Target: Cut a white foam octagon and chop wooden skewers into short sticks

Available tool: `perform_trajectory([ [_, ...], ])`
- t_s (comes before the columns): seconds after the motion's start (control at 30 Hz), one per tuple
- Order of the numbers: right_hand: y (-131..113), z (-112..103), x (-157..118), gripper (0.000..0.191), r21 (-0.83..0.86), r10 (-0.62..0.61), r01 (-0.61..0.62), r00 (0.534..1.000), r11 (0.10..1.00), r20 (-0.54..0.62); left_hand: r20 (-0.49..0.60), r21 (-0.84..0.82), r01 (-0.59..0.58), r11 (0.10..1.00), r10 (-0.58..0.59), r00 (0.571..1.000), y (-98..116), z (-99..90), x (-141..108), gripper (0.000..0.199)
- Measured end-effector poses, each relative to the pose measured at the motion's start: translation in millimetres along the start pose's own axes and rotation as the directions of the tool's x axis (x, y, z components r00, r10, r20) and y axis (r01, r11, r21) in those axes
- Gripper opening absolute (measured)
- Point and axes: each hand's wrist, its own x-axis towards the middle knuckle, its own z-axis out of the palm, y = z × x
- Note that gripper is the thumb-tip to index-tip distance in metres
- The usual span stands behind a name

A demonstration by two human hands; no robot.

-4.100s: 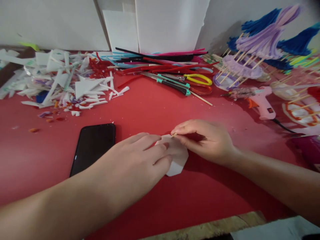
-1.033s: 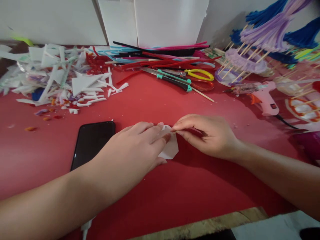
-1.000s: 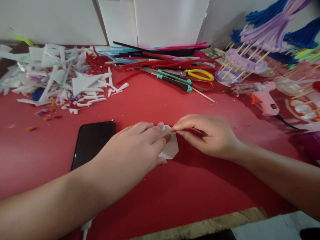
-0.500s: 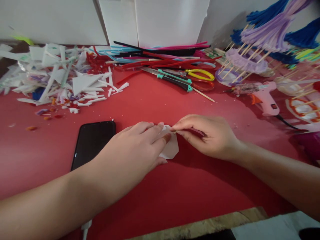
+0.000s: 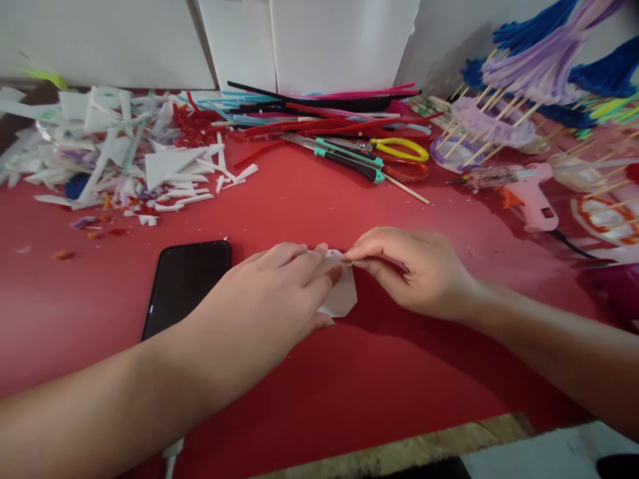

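A small white piece with cut corners (image 5: 343, 297), card or foam sheet, lies flat on the red tabletop, partly covered by my left hand (image 5: 279, 289). That hand is open, its fingers spread over the piece and pressing it down, the thumb by the near edge. At the piece's upper right edge my right hand (image 5: 414, 269) is closed in a pinch. Between its thumb and forefinger shows the tip of a short thin tan stick (image 5: 350, 263); the fingers hide most of it. A small hole-like mark is visible near the piece's top edge.
A black phone (image 5: 187, 283) lies beside my left forearm. White scraps (image 5: 172, 166) pile up at the far left. Behind are pipe cleaners (image 5: 309, 120), a cutter (image 5: 347, 159) and yellow-handled scissors (image 5: 399, 150). A pink glue gun (image 5: 534, 196) and stick-built crafts (image 5: 492, 123) stand right.
Almost nothing differs. Both hands keep their places on the white piece; my right hand has shifted very slightly.
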Motion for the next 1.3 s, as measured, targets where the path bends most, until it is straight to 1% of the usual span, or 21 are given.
perform_trajectory([
  [0.13,-0.6,-0.1,0.1,0.011,0.002,0.014,-0.014,1.000,1.000,-0.022,-0.069,0.033,-0.027,0.999,0.030,0.997,0.0,0.8,-1.2,0.043],
  [0.2,-1.3,-0.1,0.3,0.011,-0.009,0.017,-0.018,1.000,1.000,-0.016,-0.076,0.038,-0.029,0.999,0.032,0.997,-0.4,1.2,-1.9,0.043],
  [0.37,-1.1,0.8,0.5,0.016,-0.037,0.016,-0.015,0.999,0.999,0.035,-0.048,0.047,-0.031,0.998,0.033,0.998,-0.2,1.2,-2.2,0.045],
  [0.5,0.4,1.9,1.8,0.013,-0.023,0.011,-0.011,1.000,1.000,0.015,-0.029,0.047,-0.033,0.998,0.034,0.999,0.8,0.2,-1.1,0.043],
  [0.7,1.2,2.0,2.8,0.012,-0.048,0.038,-0.037,0.999,0.998,0.020,-0.043,0.053,-0.035,0.998,0.037,0.998,-0.4,-0.5,-0.9,0.040],
  [0.83,0.9,2.4,3.8,0.008,-0.057,0.034,-0.033,0.999,0.998,0.015,-0.044,0.018,-0.003,1.000,0.004,0.999,0.4,-0.5,-1.0,0.042],
  [0.93,0.5,3.0,5.2,0.008,-0.048,0.028,-0.027,1.000,0.998,0.011,-0.042,0.018,0.002,1.000,-0.001,0.999,1.1,0.3,-0.6,0.046],
  [1.0,0.4,3.4,5.7,0.007,-0.041,0.028,-0.027,1.000,0.999,0.009,-0.045,0.029,-0.010,1.000,0.012,0.999,1.3,0.9,-0.4,0.046],
  [1.13,0.9,4.6,4.3,0.006,-0.021,0.038,-0.037,0.999,0.999,0.017,-0.051,0.037,0.000,0.999,0.002,0.999,1.2,0.3,-0.1,0.045],
  [1.2,1.5,5.0,2.7,0.008,0.010,0.051,-0.051,0.998,0.999,0.029,-0.042,0.038,0.005,0.999,-0.003,0.999,1.0,-0.6,-0.2,0.046],
  [1.3,2.3,4.8,0.8,0.015,0.067,0.054,-0.055,0.998,0.996,0.013,-0.029,0.020,0.008,1.000,-0.007,1.000,0.9,-1.2,-0.8,0.047],
])
